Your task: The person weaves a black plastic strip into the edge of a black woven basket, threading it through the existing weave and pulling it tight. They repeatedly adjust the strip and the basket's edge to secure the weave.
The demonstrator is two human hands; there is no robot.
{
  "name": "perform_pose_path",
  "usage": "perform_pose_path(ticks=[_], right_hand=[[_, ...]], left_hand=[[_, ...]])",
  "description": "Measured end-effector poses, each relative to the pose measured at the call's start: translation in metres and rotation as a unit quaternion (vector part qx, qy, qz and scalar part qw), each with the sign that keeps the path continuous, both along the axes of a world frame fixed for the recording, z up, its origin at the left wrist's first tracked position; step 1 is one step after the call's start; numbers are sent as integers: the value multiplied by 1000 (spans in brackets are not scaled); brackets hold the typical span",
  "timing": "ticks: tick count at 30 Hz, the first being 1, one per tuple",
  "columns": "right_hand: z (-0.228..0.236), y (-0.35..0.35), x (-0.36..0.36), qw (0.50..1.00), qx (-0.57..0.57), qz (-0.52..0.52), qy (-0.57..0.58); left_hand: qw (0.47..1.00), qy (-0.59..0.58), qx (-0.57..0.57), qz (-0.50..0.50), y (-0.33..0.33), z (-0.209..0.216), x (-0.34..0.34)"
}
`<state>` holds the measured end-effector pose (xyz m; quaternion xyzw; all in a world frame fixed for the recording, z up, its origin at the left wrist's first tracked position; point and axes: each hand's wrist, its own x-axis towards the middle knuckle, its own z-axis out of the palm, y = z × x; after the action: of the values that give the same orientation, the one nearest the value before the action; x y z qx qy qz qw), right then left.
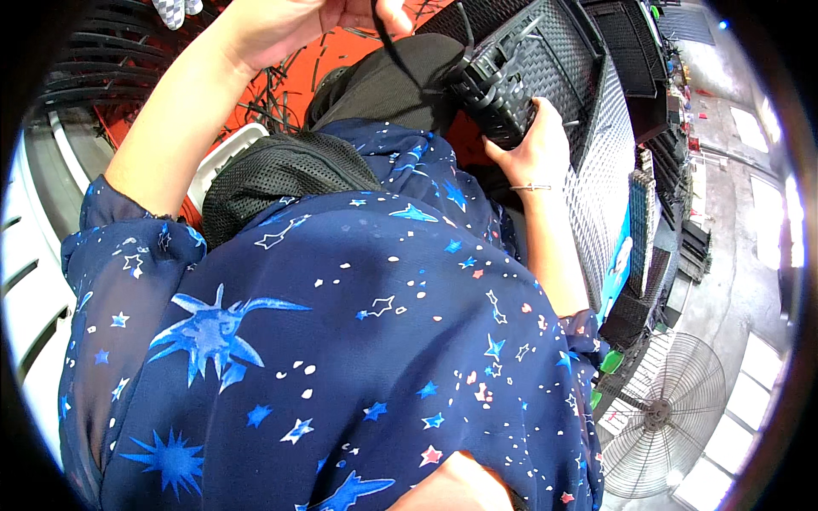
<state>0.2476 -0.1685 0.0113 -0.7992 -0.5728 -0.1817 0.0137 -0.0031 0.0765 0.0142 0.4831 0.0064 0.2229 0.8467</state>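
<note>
L hand up top, fingers pinched on thin black strip hanging down. R hand fingers clamped on black plastic part, held vs woven-look black panel at R. Black scraps on orange floor below. Fan lower R, well apart.

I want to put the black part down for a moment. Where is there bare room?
Little. The lap below the mesh bag is bare. The red mat is strewn with black strips, and woven panels crowd the right hand holding the black part.
</note>
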Motion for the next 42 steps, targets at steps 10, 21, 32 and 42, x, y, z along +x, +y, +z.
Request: perform_pose_path(ticks=[10,21,32,42], right_hand=[[100,3,12,999,39,21,-3],[135,-6,24,996,81,28,-1],[129,-8,24,998,59,1,15],[133,-6,23,998,65,3,7]], left_hand=[[977,109,156,-99,-54,6,35],[976,111,170,-79,-71,15,96],[978,105,155,-93,-65,0,102],[977,112,155,-91,-60,-8,91]])
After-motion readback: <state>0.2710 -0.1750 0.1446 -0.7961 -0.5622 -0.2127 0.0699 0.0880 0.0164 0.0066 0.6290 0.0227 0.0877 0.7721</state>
